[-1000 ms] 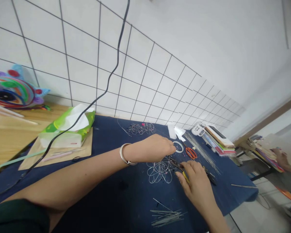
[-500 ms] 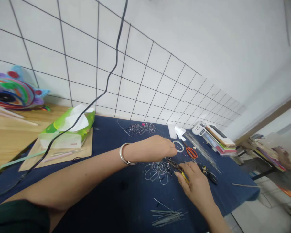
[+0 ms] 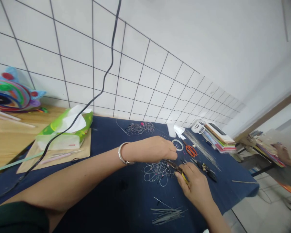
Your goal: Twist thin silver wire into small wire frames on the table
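My right hand (image 3: 194, 181) is wrapped round yellow-handled pliers (image 3: 177, 167), whose jaws point up and left under my left hand. Fingers bent and pressed together, my left hand (image 3: 157, 149) hovers over the looped wire piece (image 3: 157, 172); its fingertips are hidden, though they seem to pinch the wire near the plier jaws. The wire piece is made of thin silvery loops with small pinkish beads. Below it on the dark blue cloth lies a bundle of short cut wires (image 3: 167, 215).
Orange-handled scissors (image 3: 191, 150), a round bead dish (image 3: 181, 144), black pliers (image 3: 208, 173) and long straight wires (image 3: 201, 147) lie to the right. Behind are coiled wire shapes (image 3: 137, 128), a mug (image 3: 198, 127) and stacked books (image 3: 219, 137). A tissue pack (image 3: 65, 129) is left; a black cable (image 3: 104, 81) hangs across.
The view has shifted slightly. Both hands stay almost in place, with the pliers still in my right hand and the wire loops turned a little.
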Tool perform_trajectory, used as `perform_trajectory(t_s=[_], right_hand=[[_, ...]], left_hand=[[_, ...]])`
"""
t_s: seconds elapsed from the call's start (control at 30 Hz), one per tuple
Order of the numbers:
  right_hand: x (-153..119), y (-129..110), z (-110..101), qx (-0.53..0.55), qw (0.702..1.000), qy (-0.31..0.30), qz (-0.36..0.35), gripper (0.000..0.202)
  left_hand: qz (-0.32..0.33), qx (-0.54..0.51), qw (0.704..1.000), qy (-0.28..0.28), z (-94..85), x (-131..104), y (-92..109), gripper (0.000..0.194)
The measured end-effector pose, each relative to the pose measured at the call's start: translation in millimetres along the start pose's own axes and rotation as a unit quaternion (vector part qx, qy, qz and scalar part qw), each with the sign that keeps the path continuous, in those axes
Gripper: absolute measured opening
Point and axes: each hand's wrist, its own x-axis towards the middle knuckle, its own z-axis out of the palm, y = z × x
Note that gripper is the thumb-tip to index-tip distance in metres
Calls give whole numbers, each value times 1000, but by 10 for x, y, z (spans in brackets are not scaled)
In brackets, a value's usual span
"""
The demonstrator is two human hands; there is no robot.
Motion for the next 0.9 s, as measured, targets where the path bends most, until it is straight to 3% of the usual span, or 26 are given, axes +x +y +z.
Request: perform_trajectory(t_s=[0.37, 0.6, 0.9], right_hand=[[8, -24, 4, -7, 1000, -22, 14, 19], [2, -47, -33, -12, 1000, -15, 4, 19], [-9, -36, -50, 46, 999, -25, 1, 17]], left_hand=[[-1, -16, 999, -28, -38, 15, 17, 18], [14, -3, 1000, 0, 0, 15, -8, 18], [20, -19, 1000, -13, -40, 22, 4, 19]])
